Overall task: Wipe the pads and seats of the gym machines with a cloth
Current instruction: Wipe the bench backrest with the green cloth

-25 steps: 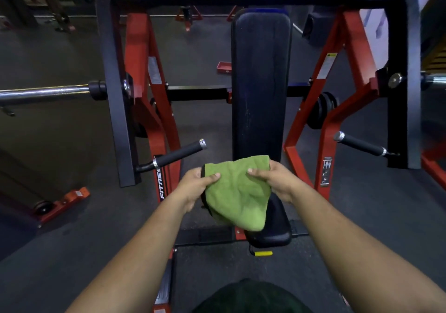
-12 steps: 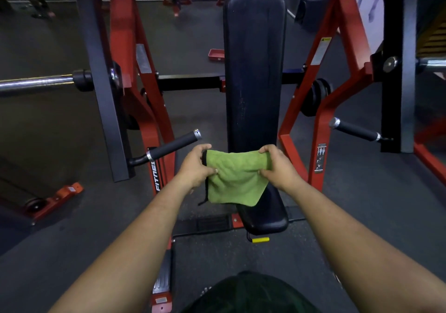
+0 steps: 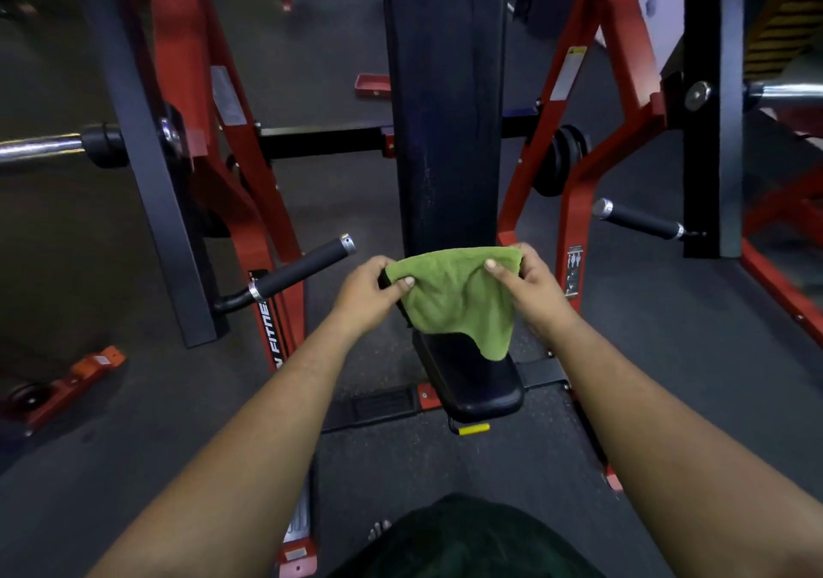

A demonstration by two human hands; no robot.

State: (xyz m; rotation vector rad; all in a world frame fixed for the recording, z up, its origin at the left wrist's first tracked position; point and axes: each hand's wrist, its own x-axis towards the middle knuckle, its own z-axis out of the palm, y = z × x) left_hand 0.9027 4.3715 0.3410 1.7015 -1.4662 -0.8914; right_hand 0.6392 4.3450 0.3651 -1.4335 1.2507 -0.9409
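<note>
While the green cloth [image 3: 454,297] is held only by its top corners, most of it hangs slack, and that is where trouble could start: a pinch this light could let one corner slip when the cloth is pressed to the vinyl, so it bunches and drags rather than wiping flat. The loose lower tip hangs just above the seat [image 3: 472,377] and could fold under itself, leaving streaks or missed patches. The left hand [image 3: 369,288] pinches the left corner between thumb and fingers; the right hand [image 3: 521,283] pinches the right corner the same way, so both are clamped on fabric, neither free. The cloth is stretched between them, its upper edge across the bottom of the tall black back pad [image 3: 445,109], whether touching it I cannot tell. To the left, a black handle [image 3: 303,268] juts out near the left hand and could snag the cloth on a wide sweep.
</note>
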